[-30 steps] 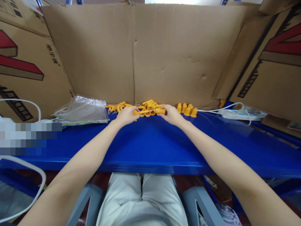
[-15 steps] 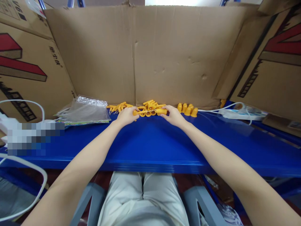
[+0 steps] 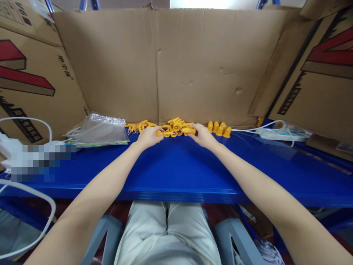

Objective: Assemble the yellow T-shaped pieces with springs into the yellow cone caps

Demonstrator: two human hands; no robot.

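Note:
My left hand (image 3: pixel 149 136) is at the left of a pile of yellow plastic pieces (image 3: pixel 176 122), its fingers closed on a small yellow part (image 3: pixel 159 133). Opposite it, my right hand (image 3: pixel 204 135) pinches a yellow cup-shaped piece (image 3: pixel 189 130), which lies on its side and points left. Between the hands, several round open ends of cup-shaped pieces face me. More thin, branched yellow parts (image 3: pixel 142 125) with small metal chain bits lie behind my left hand. Several yellow cups (image 3: pixel 220 129) stand upside down to the right of my right hand.
A blue table (image 3: pixel 176 165) spans the front, backed by a cardboard sheet (image 3: pixel 204 66). Clear plastic bags (image 3: pixel 103 130) lie on the left. On the right is a white power strip (image 3: pixel 284 135) with a cable. Cardboard boxes (image 3: pixel 30 88) wall in the sides.
The cup-shaped piece in my right hand has shifted slightly left, over the open ends of the other pieces. My left hand has barely moved.

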